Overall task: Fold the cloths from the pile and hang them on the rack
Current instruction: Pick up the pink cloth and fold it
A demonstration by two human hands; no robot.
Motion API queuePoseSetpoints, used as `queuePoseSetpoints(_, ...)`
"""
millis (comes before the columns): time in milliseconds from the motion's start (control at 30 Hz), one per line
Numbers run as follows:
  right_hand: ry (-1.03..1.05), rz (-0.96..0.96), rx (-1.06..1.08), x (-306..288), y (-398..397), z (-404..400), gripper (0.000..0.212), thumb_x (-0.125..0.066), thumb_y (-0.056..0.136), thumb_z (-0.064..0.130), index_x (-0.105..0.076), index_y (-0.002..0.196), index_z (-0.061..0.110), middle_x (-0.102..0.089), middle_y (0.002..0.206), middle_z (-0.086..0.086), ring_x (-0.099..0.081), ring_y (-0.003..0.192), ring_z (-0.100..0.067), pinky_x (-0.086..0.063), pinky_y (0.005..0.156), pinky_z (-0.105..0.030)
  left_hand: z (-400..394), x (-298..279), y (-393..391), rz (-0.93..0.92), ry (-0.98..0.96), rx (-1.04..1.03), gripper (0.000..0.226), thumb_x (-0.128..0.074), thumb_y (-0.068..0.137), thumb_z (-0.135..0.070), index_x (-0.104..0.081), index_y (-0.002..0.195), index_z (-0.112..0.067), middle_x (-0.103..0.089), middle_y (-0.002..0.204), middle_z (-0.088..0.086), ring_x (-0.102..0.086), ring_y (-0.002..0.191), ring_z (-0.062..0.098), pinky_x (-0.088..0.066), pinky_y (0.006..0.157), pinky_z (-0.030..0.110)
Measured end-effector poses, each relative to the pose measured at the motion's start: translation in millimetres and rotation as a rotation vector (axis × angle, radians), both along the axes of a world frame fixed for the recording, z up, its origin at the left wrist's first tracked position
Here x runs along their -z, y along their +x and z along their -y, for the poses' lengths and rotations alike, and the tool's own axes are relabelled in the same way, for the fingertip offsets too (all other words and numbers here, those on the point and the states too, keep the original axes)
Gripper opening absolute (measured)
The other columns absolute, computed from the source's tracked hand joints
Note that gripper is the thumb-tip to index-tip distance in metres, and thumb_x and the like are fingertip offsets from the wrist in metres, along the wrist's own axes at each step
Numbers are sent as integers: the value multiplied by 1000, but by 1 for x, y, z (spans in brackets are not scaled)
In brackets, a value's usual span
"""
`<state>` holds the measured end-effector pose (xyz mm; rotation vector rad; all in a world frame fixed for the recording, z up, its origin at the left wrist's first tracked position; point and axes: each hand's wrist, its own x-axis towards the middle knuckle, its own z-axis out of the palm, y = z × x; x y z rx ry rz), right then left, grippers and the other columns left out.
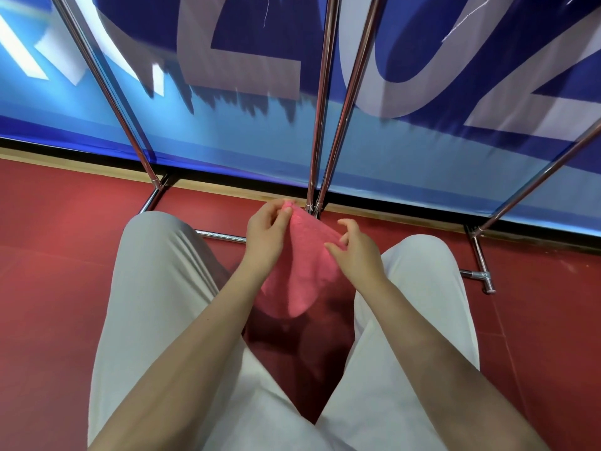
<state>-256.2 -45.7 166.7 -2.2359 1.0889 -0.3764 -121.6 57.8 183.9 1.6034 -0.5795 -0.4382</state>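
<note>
A pink cloth (304, 271) hangs in the air between my knees, above the red floor. My left hand (265, 232) pinches its upper far corner between thumb and fingers. My right hand (353, 252) is at the cloth's right edge with its fingers curled against the fabric; how firmly it holds is hard to tell. The cloth's lower end droops to a point. The chrome rack (320, 125) rises just beyond the cloth, its poles slanting up out of view. No pile of cloths is in view.
The rack's feet and low crossbars (481, 275) rest on the red floor (58, 255). A blue banner (227, 131) with large pale letters stands close behind the rack. My legs in light trousers (156, 288) fill the lower view.
</note>
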Motion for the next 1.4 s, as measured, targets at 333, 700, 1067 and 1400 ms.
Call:
queuePoseSetpoints(333, 16, -133, 31, 9, -6, 14, 20, -70, 82, 38, -63, 77, 20, -53, 87, 1, -42, 93, -19, -36, 73, -31, -5, -9, -4, -172, -68, 34, 15, -55, 97, -12, -69, 101, -15, -68, 94, -8, -60, 80, -10, -44, 73, 7)
queuePoseSetpoints(700, 728, 562, 99, -6, -6, 19, 10, -66, 87, 16, -70, 96, 16, -70, 89, -1, -63, 80, -14, -50, 76, -31, -11, -7, 25, -393, -151, -217, 21, -52, 97, -9, -65, 113, -5, -64, 93, -3, -57, 87, 7, -45, 80, 18)
queuePoseSetpoints(1067, 498, 578, 340, -6, -6, 13, 32, -64, 89, 29, -67, 93, -3, -56, 75, -14, -51, 76, -15, -40, 70, -29, -8, -5, 11, -700, -108, -234, 23, -52, 97, -7, -64, 116, -1, -59, 77, -1, -52, 66, 7, -45, 53, 14)
queuePoseSetpoints(1400, 477, 426, 496, 5, -2, 4, 49, -60, 90, 42, -56, 74, -5, -46, 69, -17, -41, 64, -25, -29, 59, -30, 0, 8, -7, -982, -47, -252, 17, -56, 95, -10, -57, 77, -10, -43, 63, 0, -37, 43, 7, -33, 37, 16)
